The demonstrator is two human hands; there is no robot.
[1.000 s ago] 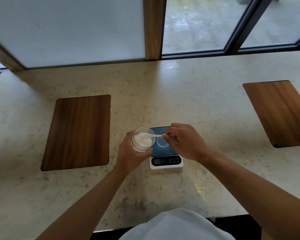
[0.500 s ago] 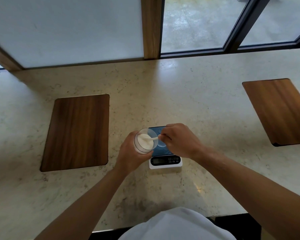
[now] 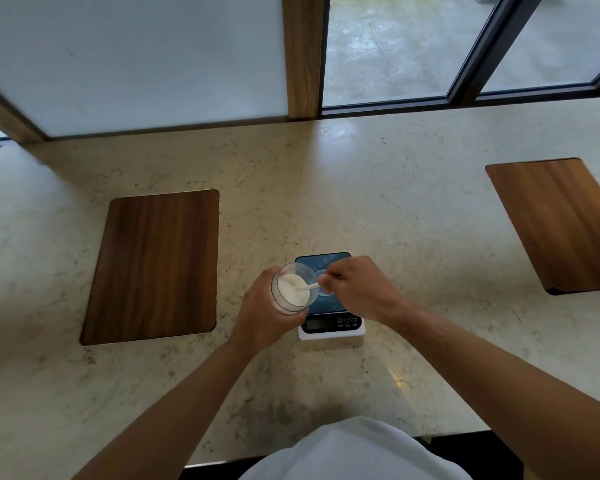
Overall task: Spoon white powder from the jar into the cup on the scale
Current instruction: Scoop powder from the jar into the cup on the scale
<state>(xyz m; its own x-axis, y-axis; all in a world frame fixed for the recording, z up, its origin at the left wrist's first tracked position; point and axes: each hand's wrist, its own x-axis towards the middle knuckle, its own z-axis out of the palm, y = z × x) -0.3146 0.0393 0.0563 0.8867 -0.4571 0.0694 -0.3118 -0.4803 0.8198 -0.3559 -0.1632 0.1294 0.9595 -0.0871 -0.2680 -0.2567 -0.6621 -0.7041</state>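
Near the lower middle of the frame, on a pale speckled worktop (image 3: 378, 202), sits a small white scale (image 3: 331, 329) with a dark blue weighing plate and a dark display strip along its near edge. On the plate stands a clear cup (image 3: 324, 284), mostly hidden behind the right hand (image 3: 355, 289); its contents cannot be made out. The left hand (image 3: 264, 313) is wrapped around a clear jar (image 3: 290, 289), fingers curled about its wall, holding it tilted toward the scale just left of the plate and overlapping the plate's left edge. White powder (image 3: 293, 285) fills much of the jar's inside. The right hand is closed in a pinch on the handle of a small white spoon (image 3: 307, 286), whose bowl end reaches into the jar's mouth and rests in or on the powder. Both forearms run down to the bottom corners of the frame, with a white garment (image 3: 354, 452) at the bottom centre. A dark wooden board (image 3: 153, 265) is set into the worktop at left, well apart from the scale, and a second board (image 3: 558, 223) lies at the right edge. Windows (image 3: 395, 46) line the top of the frame.
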